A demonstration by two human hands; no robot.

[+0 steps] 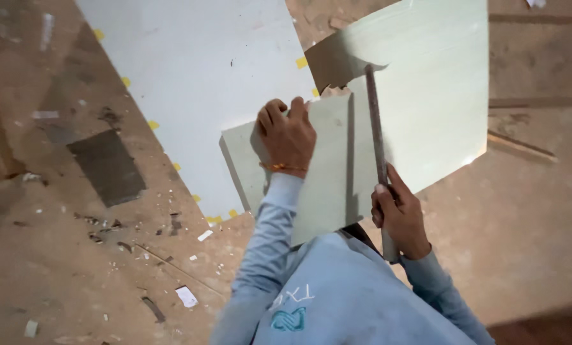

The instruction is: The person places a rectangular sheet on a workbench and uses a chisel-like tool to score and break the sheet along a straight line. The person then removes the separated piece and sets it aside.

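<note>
Holding: left hand point(287, 135) closes over the top edge of the pale green tile point(420, 96), propped upright above the dusty floor point(75, 255).
Striking: right hand point(397, 214) wraps tight around the hammer point(376, 128), its head at the chipped notch.
Advice: short, light taps probably chip cleaner.
Pose: both elbows bent, sleeves close.

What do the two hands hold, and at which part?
Left hand grips the pale green square tile at its near left corner. Right hand holds the long dark metal hammer low on its handle.
</note>
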